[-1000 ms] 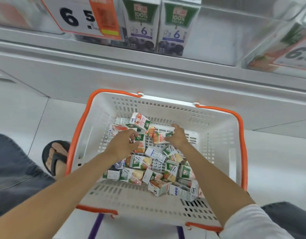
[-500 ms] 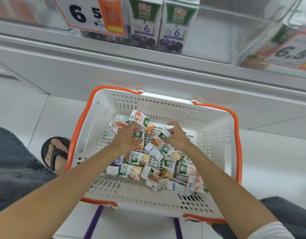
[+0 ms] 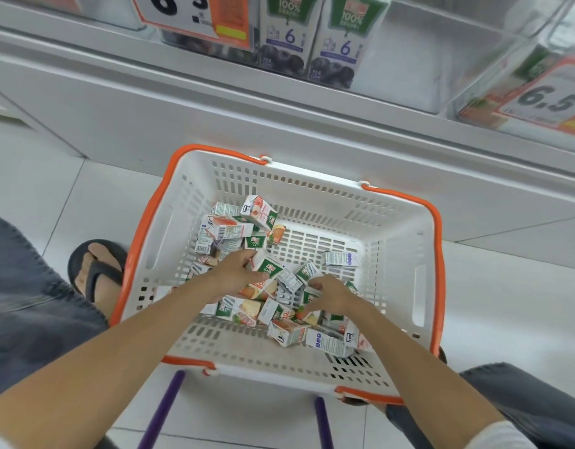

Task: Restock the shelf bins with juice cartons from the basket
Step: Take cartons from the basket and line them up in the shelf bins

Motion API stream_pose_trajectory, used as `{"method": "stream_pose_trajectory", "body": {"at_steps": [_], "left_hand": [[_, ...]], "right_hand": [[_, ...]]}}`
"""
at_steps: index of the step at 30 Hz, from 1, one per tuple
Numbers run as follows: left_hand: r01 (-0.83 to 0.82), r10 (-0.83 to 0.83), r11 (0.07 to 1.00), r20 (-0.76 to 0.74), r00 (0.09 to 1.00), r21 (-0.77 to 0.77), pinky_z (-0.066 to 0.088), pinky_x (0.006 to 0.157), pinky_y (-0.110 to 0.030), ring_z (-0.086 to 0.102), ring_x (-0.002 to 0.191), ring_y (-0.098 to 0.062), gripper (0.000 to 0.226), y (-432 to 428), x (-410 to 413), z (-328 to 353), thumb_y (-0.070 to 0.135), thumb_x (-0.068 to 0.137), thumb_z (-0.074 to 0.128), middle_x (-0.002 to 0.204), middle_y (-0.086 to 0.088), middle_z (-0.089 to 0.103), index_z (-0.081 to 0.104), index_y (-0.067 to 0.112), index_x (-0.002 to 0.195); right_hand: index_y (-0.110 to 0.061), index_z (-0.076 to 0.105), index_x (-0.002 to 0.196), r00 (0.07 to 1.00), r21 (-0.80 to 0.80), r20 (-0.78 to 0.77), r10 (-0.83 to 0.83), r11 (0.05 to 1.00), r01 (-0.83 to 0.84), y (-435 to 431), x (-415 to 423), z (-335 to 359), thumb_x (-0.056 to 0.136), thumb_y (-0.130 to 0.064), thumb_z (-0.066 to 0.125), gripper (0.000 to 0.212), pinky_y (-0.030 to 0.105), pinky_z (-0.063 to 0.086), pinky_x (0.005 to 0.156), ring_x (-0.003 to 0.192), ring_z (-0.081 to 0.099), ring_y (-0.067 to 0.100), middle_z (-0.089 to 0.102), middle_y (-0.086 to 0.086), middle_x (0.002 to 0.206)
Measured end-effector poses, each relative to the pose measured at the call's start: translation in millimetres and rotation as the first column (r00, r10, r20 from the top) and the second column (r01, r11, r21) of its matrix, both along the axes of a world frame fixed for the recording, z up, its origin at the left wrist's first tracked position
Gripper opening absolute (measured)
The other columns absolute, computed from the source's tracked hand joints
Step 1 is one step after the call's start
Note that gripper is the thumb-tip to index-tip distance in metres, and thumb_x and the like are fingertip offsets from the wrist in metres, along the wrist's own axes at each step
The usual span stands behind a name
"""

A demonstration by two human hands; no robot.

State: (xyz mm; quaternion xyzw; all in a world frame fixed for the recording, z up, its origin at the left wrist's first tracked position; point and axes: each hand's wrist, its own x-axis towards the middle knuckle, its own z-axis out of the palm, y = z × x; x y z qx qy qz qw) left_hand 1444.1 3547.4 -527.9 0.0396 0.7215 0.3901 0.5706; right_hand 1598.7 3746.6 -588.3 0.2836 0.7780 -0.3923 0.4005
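Obs: left hand (image 3: 237,275) is clamped on one green-and-white carton (image 3: 269,268) near the middle of the white basket (image 3: 312,192), on top of the loose heap of juice cartons (image 3: 244,311). Right hand (image 3: 333,293) is just beside it, fingers curled down into the heap; cannot tell whether it grips anything.

Risks (judgement):
- The grip looks to sit toward one end, so the carton may pivot or slip on the lift.
- Neighbours lean against it and could tumble or be dragged up.
- Blueberry cartons (image 3: 341,43) in the clear shelf bin (image 3: 425,69) stand upright. Set in tilted, this carton would likely topple.
- Its print is peach-coloured, so a wrong-bin mix-up is possible. The right-hand bin (image 3: 474,106) shows orange print behind its price tag (image 3: 548,102).

Orientation: the held carton lies tilted, not upright. Its long axis runs roughly near-to-far. The green "100%" end points toward the shelf, the fruit-printed end toward the person.
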Motion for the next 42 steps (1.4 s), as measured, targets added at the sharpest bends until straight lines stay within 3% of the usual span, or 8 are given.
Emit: {"method": "stream_pose_trajectory", "body": {"at_steps": [8, 15, 17, 21, 26, 33, 37, 42], "left_hand": [[-0.054, 0.054, 0.998, 0.008, 0.999, -0.012, 0.056, 0.089, -0.043, 0.066, 0.104, -0.026, 0.064, 5.8, -3.9, 14.3, 0.024, 0.09, 0.068, 0.14, -0.006, 0.048, 0.036, 0.02, 0.146], [-0.062, 0.069, 0.993, -0.071, 0.995, 0.099, 0.046, 0.103, -0.049, 0.044, 0.13, -0.026, 0.08, 45.0, -12.9, 81.5, 0.053, 0.09, 0.054, 0.155, -0.004, 0.025, 0.013, 0.026, 0.153], [-0.043, 0.046, 0.976, -0.011, 0.999, 0.213, 0.053, 0.096, -0.042, 0.054, 0.121, -0.021, 0.084, 63.9, -10.3, 113.7, 0.06, 0.081, 0.055, 0.144, 0.001, 0.04, 0.022, 0.023, 0.149], [0.047, -0.022, 0.936, -0.075, 0.997, 0.348, 0.058, 0.086, -0.038, 0.068, 0.098, -0.02, 0.057, 101.7, 8.8, 172.0, 0.028, 0.073, 0.082, 0.112, -0.006, 0.067, 0.049, 0.024, 0.119], [0.105, 0.026, 0.878, -0.265, 0.964, 0.467, 0.06, 0.081, -0.037, 0.068, 0.086, -0.015, 0.061, 147.3, 31.4, 234.2, 0.011, 0.073, 0.083, 0.106, -0.003, 0.068, 0.052, 0.018, 0.125], [0.373, 0.078, 0.747, -0.63, 0.773, 0.55, 0.048, 0.069, -0.008, 0.059, 0.099, 0.007, 0.106, 206.2, 46.0, 313.4, 0.039, 0.065, 0.087, 0.136, 0.009, 0.044, 0.019, 0.032, 0.147], [0.418, 0.18, 0.796, -0.831, 0.526, 0.437, 0.037, 0.109, -0.038, 0.033, 0.137, -0.015, 0.118, 229.5, 24.7, 337.7, 0.06, 0.058, 0.082, 0.154, 0.002, 0.027, 0.016, 0.031, 0.151], [0.407, -0.039, 0.908, -0.948, 0.317, 0.098, 0.025, 0.116, -0.047, 0.013, 0.148, -0.026, 0.137, 254.8, -24.8, 336.5, 0.07, 0.055, 0.079, 0.162, -0.002, 0.012, -0.003, 0.023, 0.154]], "right_hand": [[-0.012, 0.055, 0.132, 0.989, 0.014, -0.145, 0.02, 1.0, -0.019, 8.3, -3.7, 18.7, 0.082, -0.013, 0.074, 0.053, 0.038, 0.042, 0.106, 0.126, 0.05, 0.025, 0.052, 0.006, 0.137], [-0.016, 0.067, 0.114, 0.83, -0.276, -0.476, -0.292, 0.945, 0.174, 60.4, -59.1, 175.2, 0.078, -0.009, 0.079, 0.039, 0.018, 0.051, 0.086, 0.105, 0.064, 0.011, 0.069, -0.003, 0.112], [-0.014, 0.066, 0.115, 0.785, -0.321, -0.528, -0.324, 0.932, 0.169, 61.3, -64.6, 215.8, 0.081, -0.008, 0.076, 0.035, 0.022, 0.054, 0.082, 0.099, 0.066, 0.011, 0.07, 0.0, 0.108], [-0.016, 0.067, 0.111, 0.695, -0.291, -0.633, -0.34, 0.937, 0.193, 68.0, -58.3, 272.3, 0.084, -0.011, 0.074, 0.028, 0.044, 0.049, 0.091, 0.102, 0.059, 0.019, 0.064, 0.013, 0.11], [-0.018, 0.048, 0.139, 0.709, -0.3, -0.623, -0.331, 0.938, 0.174, 97.9, -29.7, 336.0, 0.087, -0.015, 0.07, 0.057, 0.036, 0.053, 0.095, 0.113, 0.062, 0.023, 0.058, 0.013, 0.131], [-0.008, 0.067, 0.11, 0.455, -0.179, -0.835, -0.31, 0.934, 0.308, 143.7, 4.9, 415.0, 0.078, -0.014, 0.078, 0.034, 0.03, 0.056, 0.073, 0.085, 0.07, 0.021, 0.073, 0.013, 0.101], [-0.011, 0.069, 0.105, 0.226, -0.151, -0.932, -0.284, 0.87, 0.469, 181.8, 5.7, 432.7, 0.071, -0.016, 0.083, 0.037, 0.029, 0.055, 0.069, 0.08, 0.068, 0.015, 0.073, 0.008, 0.094], [-0.006, 0.064, 0.11, 0.057, -0.164, -0.969, -0.241, 0.796, 0.582, 232.3, -33.7, 426.4, 0.069, -0.017, 0.086, 0.048, 0.016, 0.049, 0.061, 0.071, 0.064, -0.001, 0.069, -0.001, 0.09]]}}
